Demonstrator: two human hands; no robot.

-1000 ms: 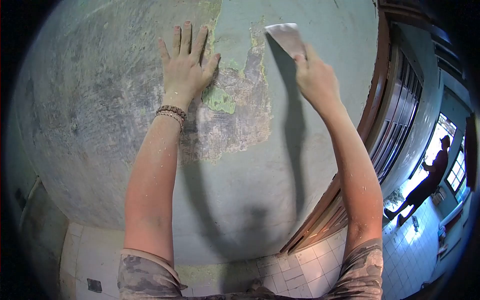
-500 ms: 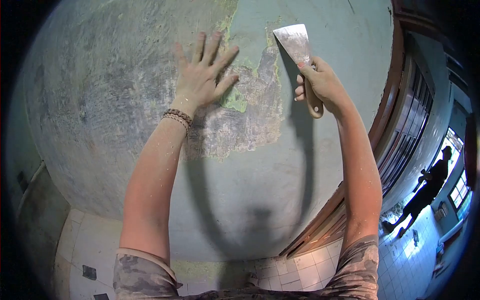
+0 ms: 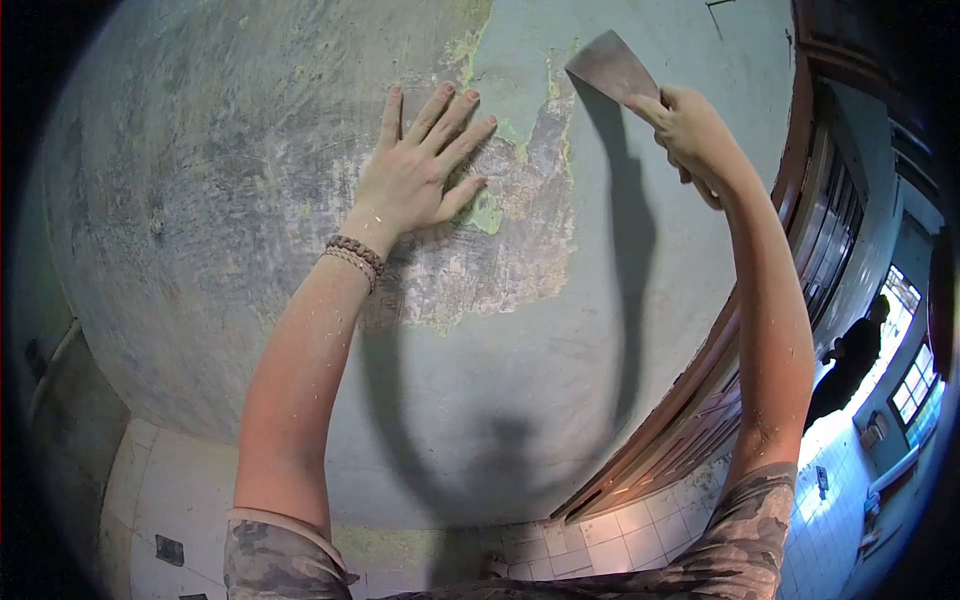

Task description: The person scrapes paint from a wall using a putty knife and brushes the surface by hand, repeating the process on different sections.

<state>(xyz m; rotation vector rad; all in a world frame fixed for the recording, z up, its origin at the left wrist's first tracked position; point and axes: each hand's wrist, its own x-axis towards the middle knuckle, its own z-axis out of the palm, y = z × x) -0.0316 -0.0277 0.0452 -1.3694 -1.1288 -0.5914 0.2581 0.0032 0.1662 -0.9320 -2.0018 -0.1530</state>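
My left hand (image 3: pixel 412 180) lies with its fingers spread against the wall (image 3: pixel 500 380), over the grey scraped area and left of a small green paint patch (image 3: pixel 485 212). A braided bracelet is round that wrist. My right hand (image 3: pixel 690 135) is closed round the handle of a scraper (image 3: pixel 612 68), whose wide metal blade points up and left. One corner of the blade is close to the edge of the green paint, right of the bare strip; whether it touches the wall I cannot tell. Most of the handle is hidden behind my fingers.
Brown wooden slats and a frame (image 3: pixel 815 200) stand to the right of the wall. Farther right, a person in dark clothes (image 3: pixel 852 360) is near bright windows (image 3: pixel 912 390). Light tiles (image 3: pixel 640 530) cover the floor, with a dark piece (image 3: pixel 169 550) at lower left.
My right hand has moved right and slightly up, and the scraper blade is now tilted more to the left. My left hand appears slightly lower. The distant person has shifted in view.
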